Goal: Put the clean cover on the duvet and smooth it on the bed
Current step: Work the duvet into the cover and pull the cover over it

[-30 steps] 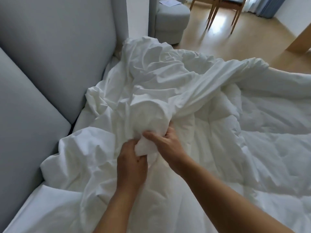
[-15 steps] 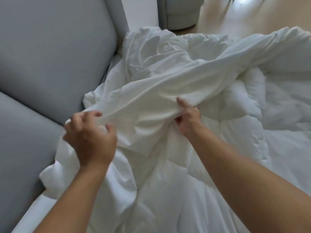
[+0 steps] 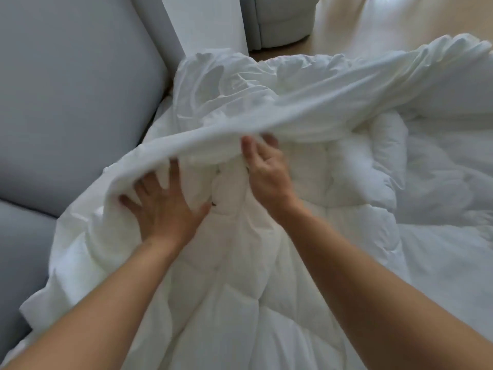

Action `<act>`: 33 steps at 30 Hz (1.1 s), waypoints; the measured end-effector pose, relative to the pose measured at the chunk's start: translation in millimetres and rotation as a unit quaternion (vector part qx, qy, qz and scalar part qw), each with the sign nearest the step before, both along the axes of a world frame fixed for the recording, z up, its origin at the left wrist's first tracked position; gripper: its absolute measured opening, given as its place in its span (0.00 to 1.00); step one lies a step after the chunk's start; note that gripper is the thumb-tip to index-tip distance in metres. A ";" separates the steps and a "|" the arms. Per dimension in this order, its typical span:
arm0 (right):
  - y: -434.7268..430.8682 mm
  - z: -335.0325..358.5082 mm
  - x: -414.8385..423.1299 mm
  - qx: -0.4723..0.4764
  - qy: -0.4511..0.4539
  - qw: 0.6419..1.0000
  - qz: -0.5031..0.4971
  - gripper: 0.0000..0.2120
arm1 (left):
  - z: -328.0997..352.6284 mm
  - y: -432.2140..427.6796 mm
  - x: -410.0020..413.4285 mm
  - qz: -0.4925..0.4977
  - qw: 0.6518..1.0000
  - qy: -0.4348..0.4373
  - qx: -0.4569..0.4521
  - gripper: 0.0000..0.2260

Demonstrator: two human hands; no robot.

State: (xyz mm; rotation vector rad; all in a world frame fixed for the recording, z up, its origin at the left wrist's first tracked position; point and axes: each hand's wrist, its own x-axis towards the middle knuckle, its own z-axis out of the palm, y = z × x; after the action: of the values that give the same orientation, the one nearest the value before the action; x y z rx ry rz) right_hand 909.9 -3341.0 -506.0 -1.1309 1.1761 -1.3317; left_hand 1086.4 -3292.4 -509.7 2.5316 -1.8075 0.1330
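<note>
1. Where the white cover [image 3: 306, 102] arches up in a long raised fold, the quilted duvet [image 3: 266, 276] lies bare beneath it, spread toward the camera.
2. The left hand [image 3: 162, 209] rests flat on the duvet, its fingers [image 3: 152, 185] straight and spread with the tips tucked under the cover's edge, holding nothing.
3. The right hand [image 3: 266, 177] curls its fingers into the cover's bunched edge, thumb pressed against the fabric.
4. Grey padded panels [image 3: 66, 102] stand just left of the bedding.

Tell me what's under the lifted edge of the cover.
The quilted duvet lies under the cover. The fingers of the left hand and right hand reach beneath its edge; most fingertips and the duvet farther in are hidden.
</note>
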 end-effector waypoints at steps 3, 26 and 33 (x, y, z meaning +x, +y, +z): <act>-30.6 -10.8 -9.7 0.134 -0.094 0.984 -0.068 0.19 | 18.5 -30.4 25.1 0.081 0.994 0.073 -0.027 0.54; -33.1 -13.5 47.8 0.147 -0.175 0.966 0.122 0.01 | -11.6 -35.6 12.6 -0.219 0.921 -0.282 0.158 0.36; -30.1 7.4 45.8 0.114 -0.147 0.980 0.066 0.03 | 18.6 -36.9 35.0 -0.225 0.891 -0.350 0.182 0.14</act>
State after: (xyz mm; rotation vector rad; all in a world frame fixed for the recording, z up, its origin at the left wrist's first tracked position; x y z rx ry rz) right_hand 955.7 -3371.1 -498.6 -0.8007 0.9897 -1.1813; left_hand 1121.4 -3329.3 -491.1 2.3483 -2.8763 0.8620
